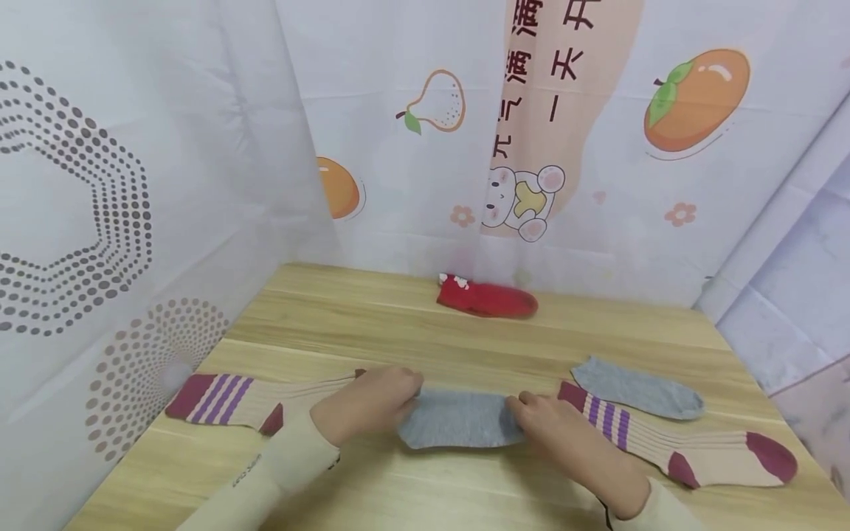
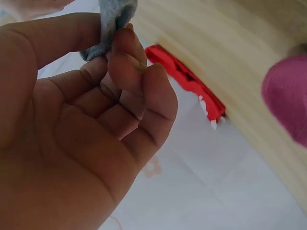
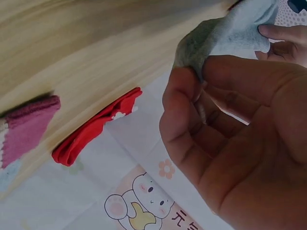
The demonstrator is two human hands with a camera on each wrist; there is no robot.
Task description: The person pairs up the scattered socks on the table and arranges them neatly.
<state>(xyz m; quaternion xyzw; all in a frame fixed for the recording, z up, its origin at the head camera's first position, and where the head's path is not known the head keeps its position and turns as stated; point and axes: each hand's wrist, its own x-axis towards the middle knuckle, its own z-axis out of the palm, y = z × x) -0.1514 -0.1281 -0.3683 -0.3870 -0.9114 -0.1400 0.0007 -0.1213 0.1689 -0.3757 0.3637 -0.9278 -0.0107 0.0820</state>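
Note:
A grey sock (image 1: pixel 461 420) is stretched sideways between both hands, above the middle of the wooden table. My left hand (image 1: pixel 373 402) pinches its left end between thumb and fingers; in the left wrist view only a bit of that grey cloth (image 2: pixel 111 24) shows. At the other end, my right hand (image 1: pixel 558 435) pinches the sock, and the right wrist view shows the fabric (image 3: pixel 230 36) running across to the left hand. A second grey sock (image 1: pixel 637 389) lies flat beyond the right hand.
Cream socks with purple stripes and maroon patches lie at the left (image 1: pixel 229 398) and right (image 1: pixel 713 453); the left arm partly covers one. A red sock (image 1: pixel 494 299) is at the table's back edge, before a printed white curtain (image 1: pixel 398 184).

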